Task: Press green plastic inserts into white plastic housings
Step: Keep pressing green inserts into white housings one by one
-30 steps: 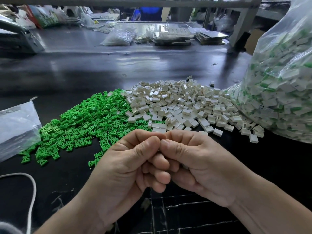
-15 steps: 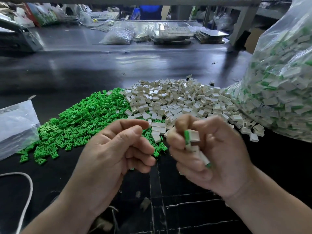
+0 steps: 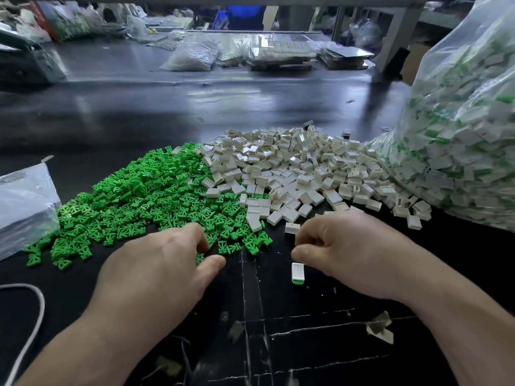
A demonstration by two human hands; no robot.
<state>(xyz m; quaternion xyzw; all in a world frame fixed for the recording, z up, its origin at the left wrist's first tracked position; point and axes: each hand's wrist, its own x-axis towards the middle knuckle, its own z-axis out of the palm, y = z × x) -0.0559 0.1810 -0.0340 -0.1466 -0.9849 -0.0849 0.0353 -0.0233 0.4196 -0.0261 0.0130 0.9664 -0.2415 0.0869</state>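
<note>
Green inserts [image 3: 156,201] lie just ahead of the left hand [image 3: 156,271], thumb and fingers apart; one white housing [image 3: 292,227] lies crosswise just beside the right hand [image 3: 354,246], fingers curled, contents hidden.

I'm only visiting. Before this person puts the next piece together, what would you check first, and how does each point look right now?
1. Green inserts within reach of the left hand: ok, its fingers are at the pile's near edge.
2. White housings within reach of the right hand: ok, a loose housing lies by its fingertips.
3. Left hand has an insert pinched: cannot tell, the fingers hide it.
4. Right hand free of parts: cannot tell, its fingers are curled.
5. Finished piece put in the bag: not ok, it lies on the table beside the right thumb.
</note>
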